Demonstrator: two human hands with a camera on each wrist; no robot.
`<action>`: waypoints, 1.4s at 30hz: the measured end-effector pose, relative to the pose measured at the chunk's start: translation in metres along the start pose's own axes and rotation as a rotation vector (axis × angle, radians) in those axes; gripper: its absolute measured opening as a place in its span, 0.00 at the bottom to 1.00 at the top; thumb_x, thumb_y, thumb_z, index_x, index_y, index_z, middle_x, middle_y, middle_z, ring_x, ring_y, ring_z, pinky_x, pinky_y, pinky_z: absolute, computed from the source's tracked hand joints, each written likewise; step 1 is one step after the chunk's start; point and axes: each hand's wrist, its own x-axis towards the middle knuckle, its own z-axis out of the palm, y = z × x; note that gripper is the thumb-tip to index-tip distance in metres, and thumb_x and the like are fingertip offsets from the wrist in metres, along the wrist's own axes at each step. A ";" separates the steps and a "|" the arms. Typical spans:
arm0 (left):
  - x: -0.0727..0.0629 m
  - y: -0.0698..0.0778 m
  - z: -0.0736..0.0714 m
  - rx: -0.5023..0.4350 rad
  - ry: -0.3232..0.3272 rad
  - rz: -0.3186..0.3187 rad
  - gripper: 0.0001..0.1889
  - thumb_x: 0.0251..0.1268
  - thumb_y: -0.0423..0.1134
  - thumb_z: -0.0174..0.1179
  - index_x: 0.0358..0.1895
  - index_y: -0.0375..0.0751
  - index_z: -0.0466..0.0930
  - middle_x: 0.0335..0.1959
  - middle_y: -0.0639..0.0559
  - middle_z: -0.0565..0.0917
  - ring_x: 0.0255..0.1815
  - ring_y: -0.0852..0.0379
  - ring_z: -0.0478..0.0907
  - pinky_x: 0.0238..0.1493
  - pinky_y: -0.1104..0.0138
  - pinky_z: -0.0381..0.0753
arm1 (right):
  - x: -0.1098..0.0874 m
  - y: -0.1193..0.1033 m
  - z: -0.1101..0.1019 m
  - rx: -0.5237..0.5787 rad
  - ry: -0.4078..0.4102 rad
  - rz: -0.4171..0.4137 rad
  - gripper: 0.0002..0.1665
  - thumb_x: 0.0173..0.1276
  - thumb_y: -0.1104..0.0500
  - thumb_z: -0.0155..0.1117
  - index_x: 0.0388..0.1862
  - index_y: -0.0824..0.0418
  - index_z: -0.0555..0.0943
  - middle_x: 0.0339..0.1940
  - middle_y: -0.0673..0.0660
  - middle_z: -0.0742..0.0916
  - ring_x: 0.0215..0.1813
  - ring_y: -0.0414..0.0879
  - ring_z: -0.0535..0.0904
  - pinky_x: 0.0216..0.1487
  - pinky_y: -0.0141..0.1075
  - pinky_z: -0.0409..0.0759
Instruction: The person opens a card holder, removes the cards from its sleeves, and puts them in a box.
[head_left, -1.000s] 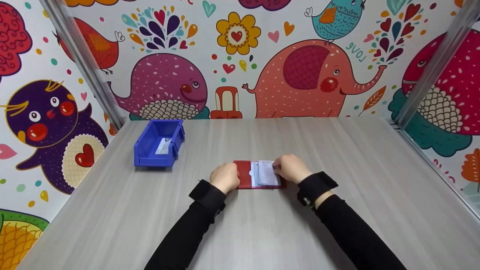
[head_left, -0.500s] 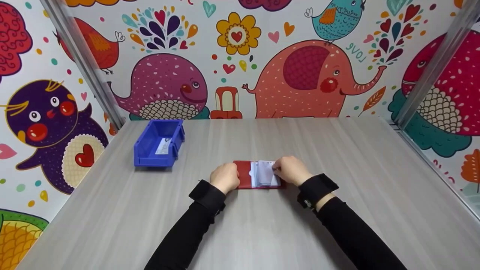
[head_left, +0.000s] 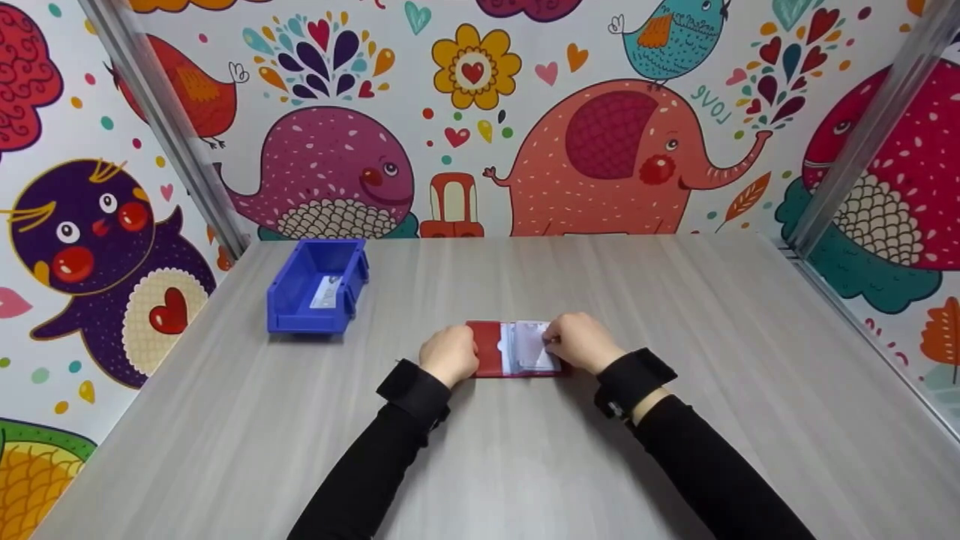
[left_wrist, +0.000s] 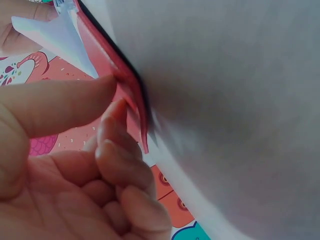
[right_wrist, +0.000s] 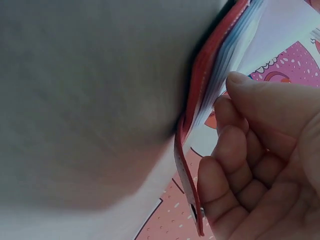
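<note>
A red card holder lies spread open on the table in the head view, its clear plastic sleeves stacked on the right half. My left hand pinches the outer edge of the left cover between thumb and forefinger, seen close in the left wrist view on the red cover. On the other side, my right hand pinches the free edge of the sleeves with thumb and forefinger. The right wrist view shows the layered sleeves edge-on, and a thin red flap sticking out beside the curled fingers.
A blue plastic bin with a white label inside stands at the table's back left. The pale wood-grain table meets cartoon-printed walls at the back and sides, with metal posts at the corners.
My right hand has shifted very slightly left and down, with its fingers on the sleeves. The left hand and the cover stay where they were.
</note>
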 end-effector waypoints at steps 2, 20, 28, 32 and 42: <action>0.000 0.000 0.000 0.000 0.003 -0.001 0.03 0.53 0.31 0.63 0.25 0.43 0.82 0.30 0.49 0.84 0.35 0.47 0.82 0.33 0.54 0.80 | 0.000 0.000 0.000 -0.005 0.002 -0.012 0.06 0.54 0.71 0.70 0.23 0.61 0.84 0.22 0.51 0.82 0.25 0.44 0.70 0.30 0.39 0.73; 0.001 0.000 0.001 -0.004 -0.015 -0.019 0.04 0.54 0.30 0.62 0.26 0.43 0.83 0.30 0.50 0.84 0.34 0.48 0.81 0.32 0.54 0.79 | 0.000 -0.007 0.000 -0.004 -0.001 0.013 0.06 0.54 0.70 0.71 0.31 0.62 0.89 0.32 0.55 0.88 0.33 0.47 0.81 0.39 0.44 0.80; 0.000 0.001 0.000 -0.006 -0.005 0.001 0.08 0.54 0.30 0.62 0.20 0.43 0.79 0.24 0.52 0.81 0.30 0.51 0.78 0.29 0.57 0.77 | -0.001 -0.008 0.000 0.009 -0.008 0.028 0.07 0.56 0.69 0.72 0.36 0.66 0.89 0.36 0.60 0.89 0.39 0.54 0.85 0.43 0.46 0.81; 0.001 0.002 0.000 -0.009 -0.005 -0.008 0.12 0.56 0.32 0.61 0.17 0.45 0.74 0.23 0.52 0.79 0.30 0.52 0.76 0.30 0.57 0.77 | -0.001 -0.007 0.001 0.027 -0.011 0.040 0.06 0.57 0.69 0.73 0.36 0.66 0.89 0.36 0.60 0.89 0.39 0.54 0.85 0.44 0.46 0.81; 0.001 0.004 0.001 -0.055 0.098 0.048 0.09 0.58 0.33 0.60 0.20 0.43 0.79 0.23 0.52 0.81 0.29 0.50 0.80 0.31 0.57 0.78 | 0.000 -0.007 0.001 0.022 -0.016 0.050 0.06 0.57 0.69 0.72 0.35 0.65 0.90 0.35 0.58 0.89 0.38 0.52 0.84 0.42 0.45 0.81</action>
